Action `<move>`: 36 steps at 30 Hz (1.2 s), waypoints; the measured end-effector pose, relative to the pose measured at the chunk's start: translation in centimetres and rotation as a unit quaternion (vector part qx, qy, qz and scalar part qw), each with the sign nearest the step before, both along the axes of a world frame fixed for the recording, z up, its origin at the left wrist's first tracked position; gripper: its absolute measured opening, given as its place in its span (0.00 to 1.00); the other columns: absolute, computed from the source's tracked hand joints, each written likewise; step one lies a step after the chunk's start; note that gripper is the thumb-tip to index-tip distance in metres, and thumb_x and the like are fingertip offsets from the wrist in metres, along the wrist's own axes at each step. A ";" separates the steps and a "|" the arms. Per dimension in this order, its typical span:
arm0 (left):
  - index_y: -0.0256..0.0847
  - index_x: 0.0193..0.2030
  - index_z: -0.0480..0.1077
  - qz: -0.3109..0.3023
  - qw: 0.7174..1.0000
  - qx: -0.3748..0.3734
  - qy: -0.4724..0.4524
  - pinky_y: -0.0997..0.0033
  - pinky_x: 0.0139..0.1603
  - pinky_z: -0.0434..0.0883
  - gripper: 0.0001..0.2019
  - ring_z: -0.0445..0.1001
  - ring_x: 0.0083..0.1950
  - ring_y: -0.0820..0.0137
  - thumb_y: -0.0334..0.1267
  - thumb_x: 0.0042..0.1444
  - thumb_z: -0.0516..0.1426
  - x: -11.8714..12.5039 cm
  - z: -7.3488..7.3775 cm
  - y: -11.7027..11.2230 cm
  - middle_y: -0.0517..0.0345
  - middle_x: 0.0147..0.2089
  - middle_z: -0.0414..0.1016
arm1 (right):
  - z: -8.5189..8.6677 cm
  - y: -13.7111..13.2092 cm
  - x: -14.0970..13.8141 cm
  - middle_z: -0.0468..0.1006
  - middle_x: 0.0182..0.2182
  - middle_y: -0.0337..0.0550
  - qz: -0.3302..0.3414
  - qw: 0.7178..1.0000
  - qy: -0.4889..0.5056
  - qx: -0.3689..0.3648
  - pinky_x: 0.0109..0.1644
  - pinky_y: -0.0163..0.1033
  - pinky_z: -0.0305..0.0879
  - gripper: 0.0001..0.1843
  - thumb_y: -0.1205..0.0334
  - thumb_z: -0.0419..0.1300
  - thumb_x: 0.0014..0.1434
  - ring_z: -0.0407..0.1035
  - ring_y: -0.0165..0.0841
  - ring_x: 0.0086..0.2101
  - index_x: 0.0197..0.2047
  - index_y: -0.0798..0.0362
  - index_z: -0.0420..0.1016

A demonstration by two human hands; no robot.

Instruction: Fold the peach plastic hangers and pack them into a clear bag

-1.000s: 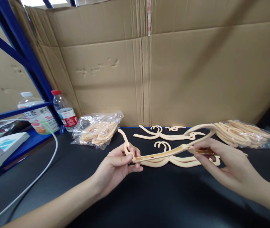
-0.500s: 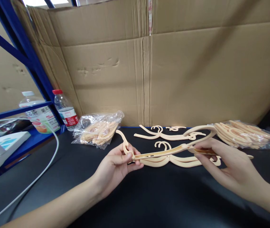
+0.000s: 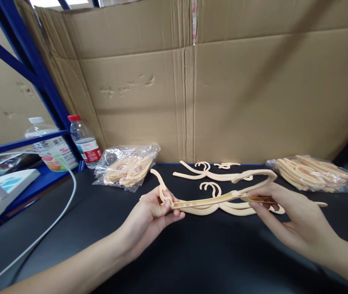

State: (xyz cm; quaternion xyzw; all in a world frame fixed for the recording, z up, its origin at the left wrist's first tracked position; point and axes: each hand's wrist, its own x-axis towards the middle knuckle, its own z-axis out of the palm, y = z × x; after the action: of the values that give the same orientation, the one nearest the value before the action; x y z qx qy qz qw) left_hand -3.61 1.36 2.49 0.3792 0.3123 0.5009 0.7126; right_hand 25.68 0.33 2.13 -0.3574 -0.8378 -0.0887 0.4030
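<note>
Both hands hold one cream plastic hanger point(image 3: 210, 200) just above the black tabletop point(image 3: 192, 253). My left hand point(image 3: 149, 218) pinches its left end, beside a small hook. My right hand point(image 3: 287, 216) grips its right part, where the big hook point(image 3: 262, 175) curves up and back. Directly under it lies another cream hanger point(image 3: 222, 210) flat on the table, with two more hanger pieces point(image 3: 210, 174) farther back.
A clear bag of hanger parts point(image 3: 126, 167) lies at back left, another bag point(image 3: 311, 173) at back right. A cardboard wall point(image 3: 192, 94) closes the back. Two bottles point(image 3: 83, 143) stand by a blue rack point(image 3: 23, 73). A white cable point(image 3: 54, 220) crosses the left side.
The hanger's hooked right end has dipped slightly lower toward the table. Both hands keep their grip and have barely shifted.
</note>
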 end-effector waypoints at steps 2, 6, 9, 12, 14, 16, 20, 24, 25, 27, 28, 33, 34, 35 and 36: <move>0.36 0.26 0.69 0.005 1.000 -0.006 0.003 0.66 0.41 0.78 0.08 0.72 0.29 0.73 0.21 0.47 0.61 0.0 -0.1 0.0 0.59 0.28 0.73 | -0.1 -0.1 0.0 0.77 0.34 0.43 -0.007 1.000 -0.001 0.005 0.32 0.36 0.71 0.08 0.68 0.55 0.63 0.73 0.33 0.31 0.45 0.48 0.68; 0.35 0.25 0.67 0.021 0.999 -0.020 0.013 0.65 0.44 0.78 0.10 0.72 0.28 0.74 0.17 0.43 0.59 0.2 -0.1 -0.2 0.60 0.26 0.72 | -0.3 -0.3 0.0 0.77 0.35 0.43 -0.007 1.000 -0.001 -0.003 0.31 0.35 0.69 0.07 0.68 0.55 0.63 0.73 0.33 0.31 0.45 0.49 0.68; 0.36 0.25 0.66 0.040 0.999 -0.023 0.020 0.65 0.44 0.78 0.12 0.72 0.27 0.76 0.15 0.41 0.58 0.3 -0.1 -0.3 0.62 0.25 0.72 | -0.4 -0.6 -0.1 0.77 0.36 0.42 -0.007 1.000 -0.002 -0.020 0.33 0.34 0.69 0.07 0.68 0.54 0.64 0.74 0.32 0.33 0.45 0.51 0.69; 0.36 0.25 0.65 0.057 0.997 -0.033 0.029 0.66 0.42 0.79 0.12 0.71 0.26 0.76 0.16 0.44 0.57 0.5 0.1 -0.3 0.62 0.23 0.71 | -0.4 -0.8 -0.3 0.77 0.37 0.42 -0.008 1.000 -0.005 -0.026 0.33 0.33 0.68 0.07 0.68 0.54 0.65 0.73 0.30 0.34 0.45 0.51 0.69; 0.36 0.24 0.65 0.068 0.996 -0.043 0.036 0.66 0.42 0.79 0.12 0.72 0.26 0.76 0.15 0.46 0.56 0.7 0.2 -0.3 0.61 0.22 0.71 | -0.3 -0.9 -0.4 0.76 0.36 0.41 -0.014 0.999 -0.004 -0.029 0.33 0.32 0.68 0.07 0.67 0.54 0.65 0.73 0.29 0.33 0.46 0.51 0.69; 0.36 0.24 0.65 0.080 0.995 -0.046 0.039 0.66 0.42 0.79 0.12 0.72 0.26 0.76 0.15 0.49 0.55 0.9 0.3 -0.4 0.60 0.23 0.71 | -0.3 -0.9 -0.6 0.76 0.35 0.40 -0.022 0.999 0.001 -0.033 0.31 0.32 0.67 0.08 0.66 0.54 0.66 0.73 0.29 0.31 0.47 0.50 0.69; 0.35 0.24 0.64 0.104 0.993 -0.054 0.031 0.65 0.41 0.80 0.13 0.72 0.26 0.76 0.15 0.53 0.53 1.0 0.2 -0.3 0.60 0.26 0.72 | -0.2 -1.0 -0.9 0.77 0.34 0.38 -0.041 0.998 0.021 -0.038 0.27 0.31 0.66 0.09 0.64 0.55 0.66 0.73 0.29 0.29 0.49 0.48 0.68; 0.35 0.25 0.64 0.121 0.991 -0.048 0.029 0.67 0.42 0.79 0.13 0.75 0.30 0.74 0.14 0.52 0.54 1.0 0.0 -0.3 0.59 0.28 0.73 | -0.2 -1.2 -1.0 0.78 0.35 0.38 -0.043 0.996 0.049 -0.057 0.29 0.30 0.69 0.10 0.64 0.55 0.66 0.74 0.29 0.30 0.50 0.47 0.68; 0.35 0.25 0.64 0.119 0.992 -0.042 0.030 0.67 0.43 0.79 0.13 0.75 0.30 0.74 0.14 0.52 0.54 0.9 0.0 -0.4 0.59 0.28 0.73 | -0.2 -1.2 -1.1 0.78 0.36 0.38 -0.044 0.996 0.055 -0.063 0.29 0.30 0.69 0.10 0.64 0.55 0.66 0.74 0.29 0.30 0.50 0.47 0.68; 0.35 0.25 0.64 0.113 0.993 -0.028 0.030 0.69 0.45 0.78 0.13 0.75 0.31 0.75 0.15 0.53 0.55 0.9 -0.1 -0.4 0.58 0.29 0.73 | -0.3 -1.2 -1.1 0.78 0.36 0.38 -0.050 0.994 0.065 -0.076 0.29 0.30 0.70 0.10 0.63 0.55 0.66 0.74 0.29 0.30 0.50 0.47 0.69; 0.36 0.25 0.64 0.110 0.993 -0.019 0.029 0.70 0.46 0.77 0.12 0.74 0.31 0.76 0.16 0.53 0.55 0.9 -0.1 -0.4 0.59 0.29 0.73 | -0.3 -1.1 -1.0 0.78 0.36 0.38 -0.055 0.993 0.068 -0.082 0.30 0.30 0.70 0.10 0.62 0.56 0.66 0.74 0.29 0.30 0.50 0.47 0.69; 0.37 0.29 0.67 0.067 0.997 -0.001 0.043 0.69 0.47 0.76 0.07 0.72 0.33 0.76 0.26 0.57 0.58 1.0 -0.6 -0.5 0.59 0.33 0.73 | -0.5 -0.3 -0.5 0.79 0.37 0.40 -0.075 0.987 0.087 -0.108 0.32 0.34 0.70 0.09 0.58 0.55 0.66 0.75 0.33 0.34 0.49 0.48 0.71; 0.37 0.31 0.67 0.044 0.997 0.004 0.064 0.68 0.47 0.75 0.06 0.72 0.34 0.75 0.28 0.59 0.58 1.0 -0.7 -0.6 0.58 0.35 0.74 | -0.5 -0.1 -0.3 0.79 0.37 0.41 -0.078 0.986 0.091 -0.116 0.33 0.35 0.69 0.10 0.58 0.54 0.66 0.74 0.34 0.34 0.48 0.48 0.71; 0.37 0.31 0.68 0.014 0.995 0.021 0.100 0.67 0.46 0.75 0.05 0.72 0.34 0.75 0.31 0.60 0.57 1.1 -0.8 -0.8 0.57 0.37 0.74 | -0.5 0.1 -0.2 0.79 0.36 0.41 -0.081 0.984 0.092 -0.126 0.33 0.35 0.69 0.10 0.57 0.54 0.67 0.74 0.34 0.33 0.48 0.49 0.71; 0.38 0.32 0.68 -0.021 0.987 0.057 0.150 0.67 0.46 0.74 0.06 0.72 0.35 0.73 0.33 0.60 0.57 1.1 -0.8 -1.1 0.56 0.38 0.74 | -0.4 0.3 -0.1 0.79 0.36 0.41 -0.084 0.983 0.089 -0.136 0.33 0.36 0.68 0.10 0.57 0.53 0.67 0.74 0.34 0.33 0.48 0.49 0.70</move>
State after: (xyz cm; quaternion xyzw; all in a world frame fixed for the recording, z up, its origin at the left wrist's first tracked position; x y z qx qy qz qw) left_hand -2.51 0.25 1.72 0.4964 0.3791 0.4401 0.6452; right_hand 25.62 0.59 1.72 -0.4843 -0.7698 0.0255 0.4149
